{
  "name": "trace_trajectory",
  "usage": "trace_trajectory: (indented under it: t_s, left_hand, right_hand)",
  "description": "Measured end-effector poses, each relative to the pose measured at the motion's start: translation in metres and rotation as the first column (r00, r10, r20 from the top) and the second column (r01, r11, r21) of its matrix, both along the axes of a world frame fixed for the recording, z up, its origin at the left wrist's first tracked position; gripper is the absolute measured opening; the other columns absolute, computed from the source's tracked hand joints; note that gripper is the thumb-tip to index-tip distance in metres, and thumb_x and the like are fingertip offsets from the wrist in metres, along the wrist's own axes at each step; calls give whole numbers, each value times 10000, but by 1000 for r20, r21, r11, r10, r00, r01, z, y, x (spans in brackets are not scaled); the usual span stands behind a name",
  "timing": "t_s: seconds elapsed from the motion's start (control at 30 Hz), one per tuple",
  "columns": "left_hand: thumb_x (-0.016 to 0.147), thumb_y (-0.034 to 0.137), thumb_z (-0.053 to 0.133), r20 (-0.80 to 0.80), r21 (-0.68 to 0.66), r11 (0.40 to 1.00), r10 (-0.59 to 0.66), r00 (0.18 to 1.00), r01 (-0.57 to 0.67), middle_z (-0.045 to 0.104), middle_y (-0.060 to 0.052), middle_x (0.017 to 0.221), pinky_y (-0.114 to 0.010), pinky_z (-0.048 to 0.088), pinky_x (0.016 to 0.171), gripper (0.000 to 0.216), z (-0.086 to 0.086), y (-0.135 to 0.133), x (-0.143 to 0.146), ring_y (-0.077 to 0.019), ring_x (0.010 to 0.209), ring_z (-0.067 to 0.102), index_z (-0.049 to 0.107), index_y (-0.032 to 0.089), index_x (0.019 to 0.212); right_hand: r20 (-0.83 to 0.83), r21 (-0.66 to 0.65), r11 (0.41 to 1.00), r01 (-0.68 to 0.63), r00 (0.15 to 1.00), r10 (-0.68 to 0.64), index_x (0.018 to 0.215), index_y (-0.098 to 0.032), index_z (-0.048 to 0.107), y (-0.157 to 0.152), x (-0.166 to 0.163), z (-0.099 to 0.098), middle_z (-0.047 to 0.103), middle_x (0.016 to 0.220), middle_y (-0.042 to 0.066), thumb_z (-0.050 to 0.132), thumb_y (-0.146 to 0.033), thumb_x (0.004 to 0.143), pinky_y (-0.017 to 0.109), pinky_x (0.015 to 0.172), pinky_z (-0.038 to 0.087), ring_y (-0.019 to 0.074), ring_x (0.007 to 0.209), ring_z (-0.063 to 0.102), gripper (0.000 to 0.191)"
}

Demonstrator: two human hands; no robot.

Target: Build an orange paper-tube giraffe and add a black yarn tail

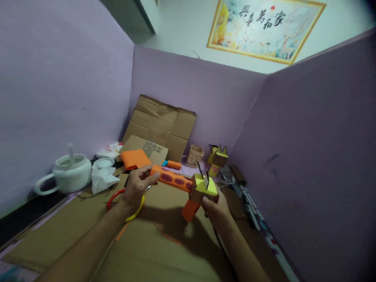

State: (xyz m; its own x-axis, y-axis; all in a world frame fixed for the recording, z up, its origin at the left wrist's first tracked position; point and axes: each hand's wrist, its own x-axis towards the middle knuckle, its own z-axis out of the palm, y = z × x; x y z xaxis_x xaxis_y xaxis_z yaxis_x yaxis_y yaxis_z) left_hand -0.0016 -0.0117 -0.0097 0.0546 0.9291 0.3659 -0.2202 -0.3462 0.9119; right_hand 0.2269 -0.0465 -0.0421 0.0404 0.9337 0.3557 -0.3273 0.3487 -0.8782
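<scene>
My left hand pinches the far end of an orange paper strip with purple-red oval spots. The strip runs right to a small cardboard box with a yellow top and dark upright pieces. My right hand grips this box from the right, thumb on its near side. Below the box hangs another orange piece; how it joins the box is hidden. Scissors with one red and one yellow handle lie beneath my left wrist, partly covered by it.
Brown cardboard covers the tabletop. On the left stand a white pot and crumpled tissue. Folded cardboard leans at the back, behind orange paper. A woven basket, paper figures and a coiled cable sit back right.
</scene>
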Motion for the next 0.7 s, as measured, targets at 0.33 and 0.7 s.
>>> trace_trajectory:
  t_s: [0.33,0.7]
  left_hand:
    - [700,218,698,-33,50,989,-139,990,140,695,-32,922,-226,445,766,207,4,-6,-3,-174,878,600,712,182,904]
    - [698,168,684,-50,103,990,-88,995,93,705,-10,814,-217,447,722,144,2,-6,-3,-152,777,601,729,200,831]
  right_hand:
    - [134,52,993,102,985,-108,1041,-243,568,1,9,-1,645,844,20,816,-299,454,244,504,491,183,667,594,640]
    - [141,32,996,89,986,-92,972,-233,590,-3,11,4,653,798,13,791,-176,420,288,524,517,193,648,600,590]
